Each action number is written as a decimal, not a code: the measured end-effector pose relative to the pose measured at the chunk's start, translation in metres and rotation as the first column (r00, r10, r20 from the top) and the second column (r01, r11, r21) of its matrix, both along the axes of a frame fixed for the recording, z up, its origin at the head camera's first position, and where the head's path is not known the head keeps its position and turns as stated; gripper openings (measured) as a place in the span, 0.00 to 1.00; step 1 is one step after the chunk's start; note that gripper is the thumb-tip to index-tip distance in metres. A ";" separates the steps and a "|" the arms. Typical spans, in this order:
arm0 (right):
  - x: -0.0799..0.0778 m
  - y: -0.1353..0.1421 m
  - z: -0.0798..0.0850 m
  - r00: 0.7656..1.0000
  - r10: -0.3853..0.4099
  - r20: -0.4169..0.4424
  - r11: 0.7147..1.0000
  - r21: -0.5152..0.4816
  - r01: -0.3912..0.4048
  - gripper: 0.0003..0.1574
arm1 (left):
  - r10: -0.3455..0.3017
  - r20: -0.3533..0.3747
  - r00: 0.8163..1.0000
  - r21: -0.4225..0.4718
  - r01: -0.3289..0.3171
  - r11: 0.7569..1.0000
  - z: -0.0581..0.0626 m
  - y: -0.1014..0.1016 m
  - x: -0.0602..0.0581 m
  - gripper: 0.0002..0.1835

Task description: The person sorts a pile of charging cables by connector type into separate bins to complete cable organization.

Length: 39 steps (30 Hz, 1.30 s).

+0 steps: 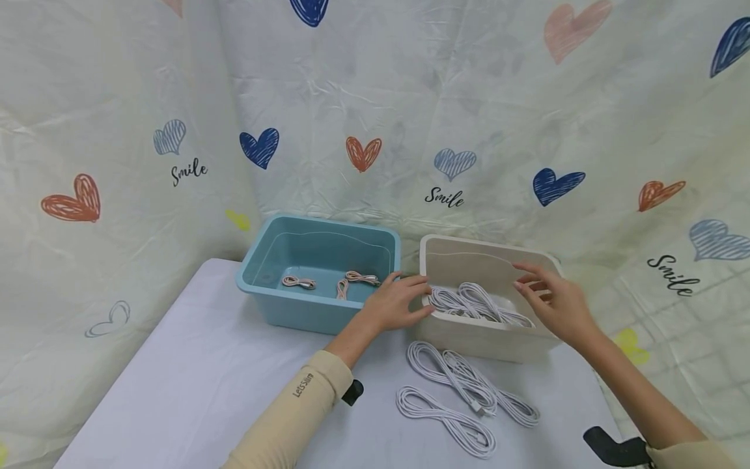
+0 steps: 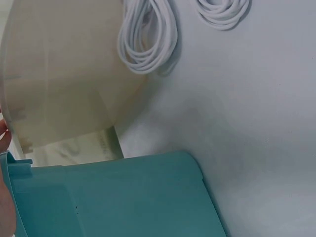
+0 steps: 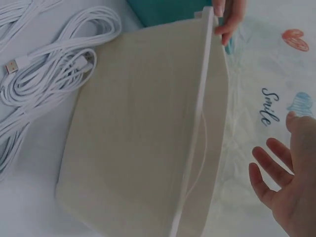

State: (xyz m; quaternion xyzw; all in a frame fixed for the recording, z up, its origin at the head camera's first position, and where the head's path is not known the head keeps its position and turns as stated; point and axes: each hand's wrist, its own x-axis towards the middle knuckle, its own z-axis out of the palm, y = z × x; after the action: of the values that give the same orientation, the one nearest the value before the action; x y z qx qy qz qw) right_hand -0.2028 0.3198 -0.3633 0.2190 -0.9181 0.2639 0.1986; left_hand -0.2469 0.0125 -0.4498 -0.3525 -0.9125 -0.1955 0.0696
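Note:
In the head view my left hand [image 1: 394, 305] rests at the left rim of a beige bin [image 1: 477, 342], its fingers extended beside the blue bin [image 1: 301, 316]. The right wrist view also catches the fingers of that left hand [image 3: 232, 20] at the rim's corner. My right hand [image 1: 553, 305] hovers over the right side of the beige bin, fingers spread and holding nothing. Coiled white cables [image 1: 477, 303] lie inside the beige bin. Small light-coloured cable bundles [image 1: 299, 282] sit on the floor of the blue bin.
On the white-covered table [image 1: 193, 384], in front of the beige bin, lie more coiled white cables [image 1: 448, 420]. One has a USB plug [image 3: 12, 66] showing in the right wrist view. A heart-printed curtain [image 1: 351, 98] hangs close behind both bins.

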 end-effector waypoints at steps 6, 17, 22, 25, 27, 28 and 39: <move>0.011 -0.012 -0.009 0.997 0.032 -0.064 0.999 -0.034 -0.035 0.26 | -0.009 0.004 1.000 0.007 0.009 1.000 0.002 0.000 0.001 0.21; 0.032 -0.036 -0.047 0.986 0.122 -0.113 0.983 -0.125 -0.136 0.28 | -0.005 0.000 1.000 -0.004 0.005 1.000 0.001 0.001 0.001 0.21; 0.042 -0.046 -0.067 0.979 0.167 -0.115 0.974 -0.136 -0.182 0.28 | -0.006 -0.001 1.000 0.000 0.006 1.000 -0.001 0.001 0.001 0.21; 0.047 -0.051 -0.079 0.977 0.187 -0.105 0.972 -0.122 -0.200 0.28 | -0.003 -0.006 1.000 -0.002 0.003 1.000 -0.002 0.001 0.001 0.21; 0.049 -0.054 -0.089 0.974 0.204 -0.101 0.972 -0.101 -0.214 0.28 | 0.001 -0.008 1.000 -0.005 -0.001 1.000 -0.002 0.002 0.002 0.21; 0.050 -0.055 -0.093 0.972 0.214 -0.097 0.970 -0.093 -0.223 0.28 | 0.003 -0.007 1.000 -0.007 -0.003 1.000 -0.003 0.002 0.002 0.21; 0.047 -0.063 -0.149 0.973 0.228 0.040 0.971 -0.089 -0.224 0.27 | 0.006 -0.020 1.000 0.009 -0.005 1.000 -0.001 0.001 0.001 0.20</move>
State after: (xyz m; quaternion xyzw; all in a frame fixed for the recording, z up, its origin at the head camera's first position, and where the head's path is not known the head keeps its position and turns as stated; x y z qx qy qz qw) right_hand -0.1558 0.2572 -0.5122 0.3068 -0.8801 0.3284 0.1532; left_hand -0.2458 0.0139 -0.4505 -0.3517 -0.9118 -0.1960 0.0811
